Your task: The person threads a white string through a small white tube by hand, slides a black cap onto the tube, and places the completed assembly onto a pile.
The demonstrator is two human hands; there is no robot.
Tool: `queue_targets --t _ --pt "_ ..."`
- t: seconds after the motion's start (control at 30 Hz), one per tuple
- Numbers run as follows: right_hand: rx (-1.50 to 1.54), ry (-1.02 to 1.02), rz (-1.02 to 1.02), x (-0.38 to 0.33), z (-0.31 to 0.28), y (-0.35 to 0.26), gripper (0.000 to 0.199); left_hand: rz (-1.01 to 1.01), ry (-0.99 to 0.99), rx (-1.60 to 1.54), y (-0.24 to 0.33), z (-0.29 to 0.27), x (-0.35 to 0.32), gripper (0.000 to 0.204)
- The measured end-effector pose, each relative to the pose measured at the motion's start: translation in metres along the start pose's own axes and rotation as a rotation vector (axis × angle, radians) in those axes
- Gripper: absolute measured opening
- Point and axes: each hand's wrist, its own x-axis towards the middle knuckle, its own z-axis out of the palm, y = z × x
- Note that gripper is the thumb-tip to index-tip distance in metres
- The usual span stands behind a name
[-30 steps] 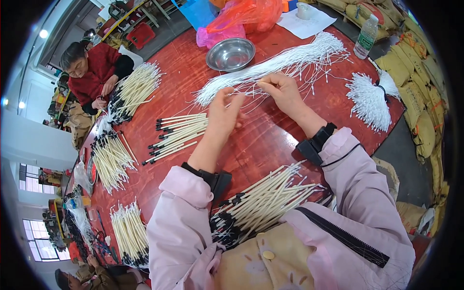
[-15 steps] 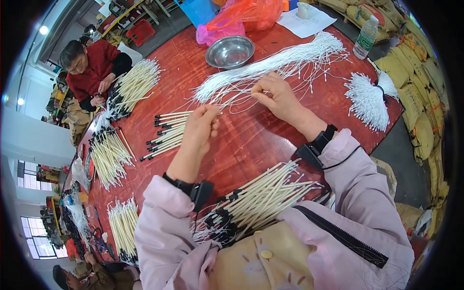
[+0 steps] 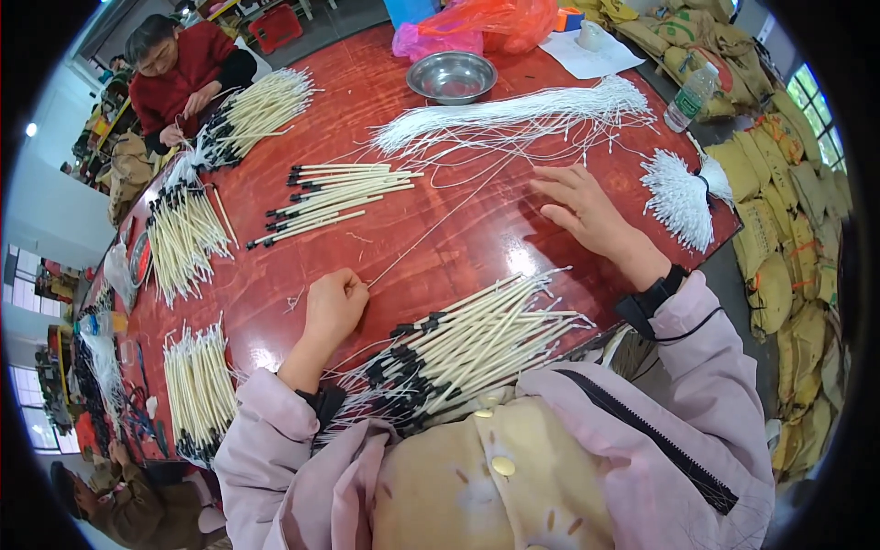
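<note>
My left hand (image 3: 335, 307) is closed on the near end of one thin white string (image 3: 440, 220) that runs diagonally up the red table (image 3: 385, 92) toward the big bundle of white strings (image 3: 513, 115). My right hand (image 3: 587, 213) lies flat with fingers spread on the table, just below that bundle, holding nothing. A pile of cream sticks with black tips (image 3: 467, 344) lies at the near edge, between my arms. A smaller row of the same sticks (image 3: 335, 194) lies beyond my left hand.
A steel bowl (image 3: 452, 75) and orange plastic bags (image 3: 486, 23) sit at the far edge. A tied white string tuft (image 3: 683, 197) and a plastic bottle (image 3: 689, 96) are at right. More stick piles (image 3: 188, 234) lie at left. A person in red (image 3: 183, 64) works opposite.
My left hand has drawn back toward me, pulling one string out of the bundle. My right hand has let go and now rests flat on the table.
</note>
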Motion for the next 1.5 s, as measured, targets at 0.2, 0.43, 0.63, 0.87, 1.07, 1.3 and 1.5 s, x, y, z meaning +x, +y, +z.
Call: queue_targets --t 0.2,0.43,0.63,0.87,1.07,1.3,1.5 --pt "-0.095 -0.111 -0.058 0.024 0.005 -0.027 0.055 0.007 0.030 -0.034 -0.007 0.002 -0.013 0.016" --pt "-0.171 -0.275 -0.138 0.046 0.047 -0.039 0.063 0.007 0.038 -0.077 -0.008 -0.003 -0.024 0.016" --pt "-0.267 -0.421 -0.147 0.049 0.039 -0.048 0.070 -0.037 0.059 -0.085 -0.017 -0.008 -0.025 0.015" --pt "-0.204 -0.410 -0.133 0.005 0.017 -0.042 0.071 -0.130 0.108 0.134 -0.033 -0.008 -0.013 0.016" --pt "-0.131 -0.426 -0.162 0.003 0.016 -0.041 0.077 -0.244 -0.071 0.157 -0.032 -0.026 -0.006 0.019" --pt "-0.004 -0.394 -0.115 0.004 0.018 -0.039 0.079 -0.134 -0.196 0.233 -0.025 -0.070 0.018 0.024" --pt "0.046 -0.371 -0.138 -0.003 0.019 -0.039 0.078 0.268 0.204 0.334 -0.016 -0.023 0.077 0.018"
